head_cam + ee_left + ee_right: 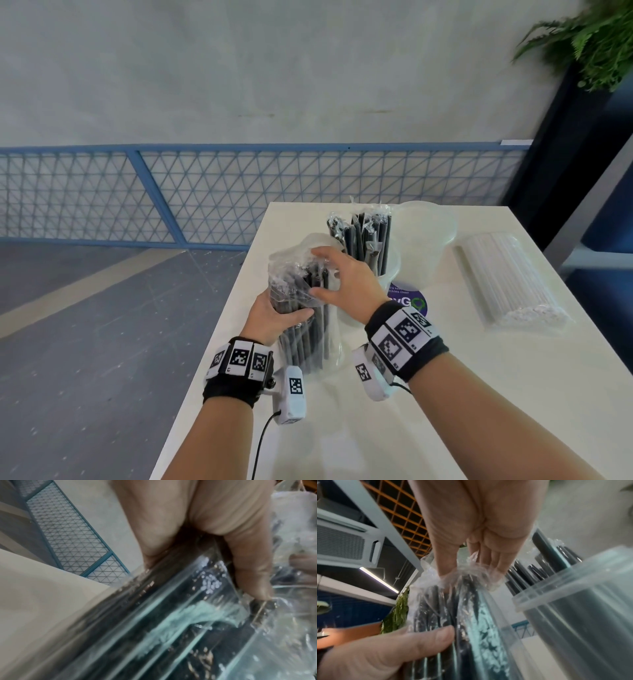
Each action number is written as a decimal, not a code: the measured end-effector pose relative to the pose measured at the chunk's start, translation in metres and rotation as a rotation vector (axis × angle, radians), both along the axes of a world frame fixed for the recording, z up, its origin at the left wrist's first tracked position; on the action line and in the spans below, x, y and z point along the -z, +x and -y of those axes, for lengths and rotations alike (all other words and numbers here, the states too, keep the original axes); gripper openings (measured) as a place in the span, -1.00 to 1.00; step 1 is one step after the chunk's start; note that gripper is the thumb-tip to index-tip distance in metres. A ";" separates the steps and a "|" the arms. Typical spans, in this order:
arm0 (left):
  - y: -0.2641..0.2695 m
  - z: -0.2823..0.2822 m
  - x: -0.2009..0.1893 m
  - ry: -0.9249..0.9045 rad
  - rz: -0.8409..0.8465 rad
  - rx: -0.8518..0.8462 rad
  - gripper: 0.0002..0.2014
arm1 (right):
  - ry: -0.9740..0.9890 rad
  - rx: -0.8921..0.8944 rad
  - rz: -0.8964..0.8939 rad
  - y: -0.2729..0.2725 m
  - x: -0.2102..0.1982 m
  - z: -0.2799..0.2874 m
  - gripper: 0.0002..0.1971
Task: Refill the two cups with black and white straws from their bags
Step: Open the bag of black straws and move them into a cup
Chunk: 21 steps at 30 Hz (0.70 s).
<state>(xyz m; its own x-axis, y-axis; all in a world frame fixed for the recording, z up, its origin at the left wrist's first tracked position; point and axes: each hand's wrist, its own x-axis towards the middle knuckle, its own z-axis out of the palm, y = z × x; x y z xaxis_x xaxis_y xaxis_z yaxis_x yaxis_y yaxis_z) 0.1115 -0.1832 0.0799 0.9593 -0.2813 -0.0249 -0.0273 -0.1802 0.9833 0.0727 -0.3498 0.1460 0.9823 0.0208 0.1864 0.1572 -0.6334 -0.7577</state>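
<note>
Left hand (274, 317) gripped the upright bag of black straws (303, 308) at mid-height | right hand (342, 277) pinched its crumpled open top | beside the part-filled cup (387, 274) | advice: steady the bag, draw straws out straight.

This looks like a café or shop interior rather than a home. A white table (394, 428) stands by a concrete wall (239, 68) with a blue mesh railing (171, 192), and a fern (596, 41) tops a dark planter. Overhead hang an orange grid ceiling (402, 513), a strip light (378, 579) and a cassette air-conditioner (342, 543).
</note>
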 end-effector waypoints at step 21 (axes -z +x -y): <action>-0.002 -0.001 0.006 -0.007 -0.005 0.033 -0.32 | 0.253 0.040 -0.142 0.001 0.035 -0.010 -0.48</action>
